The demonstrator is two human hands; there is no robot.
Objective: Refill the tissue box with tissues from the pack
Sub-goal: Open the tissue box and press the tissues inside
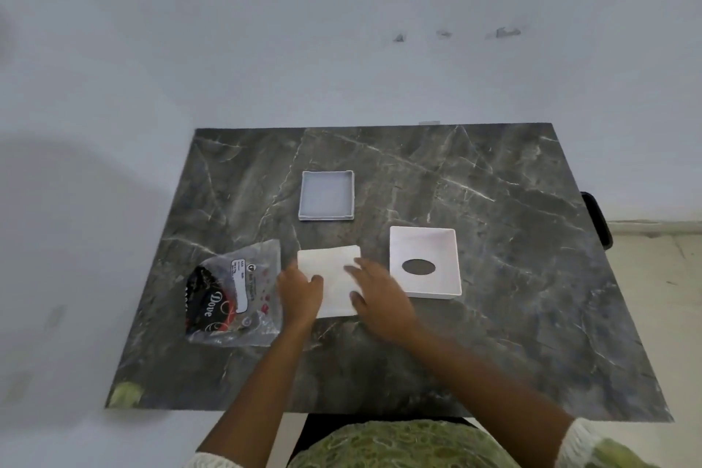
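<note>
The plastic pack (233, 294) reads "Dove". Both hands, left (300, 293) and right (380, 296), press flat on the tissue stack (330, 270). Neither grip is clenched.

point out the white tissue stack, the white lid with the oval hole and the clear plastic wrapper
white tissue stack (329, 266): head view, bare top sheet
white lid with oval hole (429, 245): head view, inner face above hole
clear plastic wrapper (228, 296): head view, printed middle
</note>
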